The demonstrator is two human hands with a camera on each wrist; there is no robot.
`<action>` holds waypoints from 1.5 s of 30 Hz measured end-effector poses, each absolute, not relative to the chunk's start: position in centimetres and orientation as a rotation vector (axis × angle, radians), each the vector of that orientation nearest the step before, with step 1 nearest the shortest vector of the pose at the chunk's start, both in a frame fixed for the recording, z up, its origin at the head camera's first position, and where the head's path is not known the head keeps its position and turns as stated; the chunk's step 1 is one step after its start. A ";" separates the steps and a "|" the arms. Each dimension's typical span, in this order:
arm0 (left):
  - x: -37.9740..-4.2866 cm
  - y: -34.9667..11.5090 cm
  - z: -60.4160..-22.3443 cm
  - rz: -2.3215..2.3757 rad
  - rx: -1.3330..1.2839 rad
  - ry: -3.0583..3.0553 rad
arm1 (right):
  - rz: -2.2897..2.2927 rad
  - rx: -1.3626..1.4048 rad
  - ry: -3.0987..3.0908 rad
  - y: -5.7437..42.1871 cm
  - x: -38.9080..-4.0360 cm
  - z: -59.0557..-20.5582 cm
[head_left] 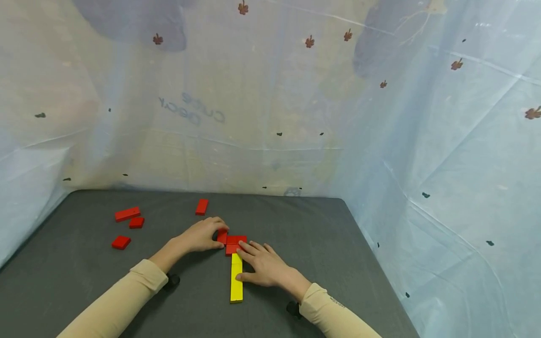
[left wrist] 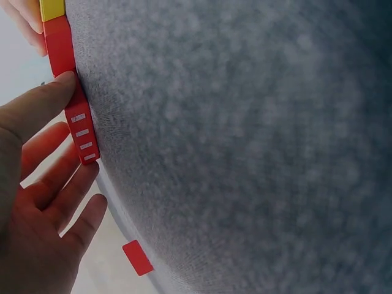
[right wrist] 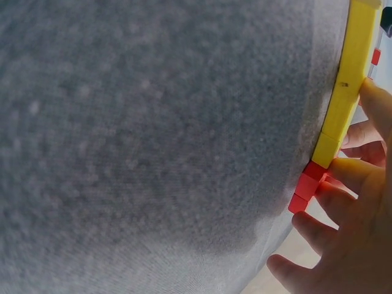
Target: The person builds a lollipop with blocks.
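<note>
Centrally, bimanual contact on a grey table point(head_left: 338, 263).
Left hand point(head_left: 205, 236) pinches a red block point(head_left: 222, 237) against two more red blocks point(head_left: 234, 240); right hand point(head_left: 266, 267), fingers spread, touches these and adjoining yellow blocks point(head_left: 235, 287); both forearms point(head_left: 112, 298) converge.

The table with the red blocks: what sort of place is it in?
Probably a curtained-off indoor work or play corner: a thin, leaf-patterned curtain hangs behind the dark table, where red blocks and yellow blocks lie.
</note>
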State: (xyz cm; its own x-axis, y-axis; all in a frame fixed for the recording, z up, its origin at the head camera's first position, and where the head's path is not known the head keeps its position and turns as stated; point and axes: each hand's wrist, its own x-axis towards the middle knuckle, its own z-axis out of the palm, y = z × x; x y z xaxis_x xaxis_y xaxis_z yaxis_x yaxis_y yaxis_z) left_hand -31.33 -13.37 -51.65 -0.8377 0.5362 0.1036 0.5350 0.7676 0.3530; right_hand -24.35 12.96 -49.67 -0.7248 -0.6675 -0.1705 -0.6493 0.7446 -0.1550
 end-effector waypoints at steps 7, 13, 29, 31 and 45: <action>-31.3 -13.4 -51.7 0.609 0.879 2.943 | -0.126 -1.041 2.727 12.9 -24.4 -49.7; -31.1 -14.2 -51.6 0.676 0.887 2.954 | -0.121 -1.037 2.731 12.9 -24.4 -49.7; -28.9 -23.5 -50.3 0.850 0.700 3.142 | -0.137 -1.036 2.713 12.8 -24.2 -49.6; -28.4 -24.9 -50.1 0.844 0.683 3.162 | -0.139 -1.042 2.715 12.8 -24.2 -49.6; -24.7 -33.8 -50.4 0.744 0.610 3.307 | -0.174 -1.049 2.714 12.8 -24.3 -49.8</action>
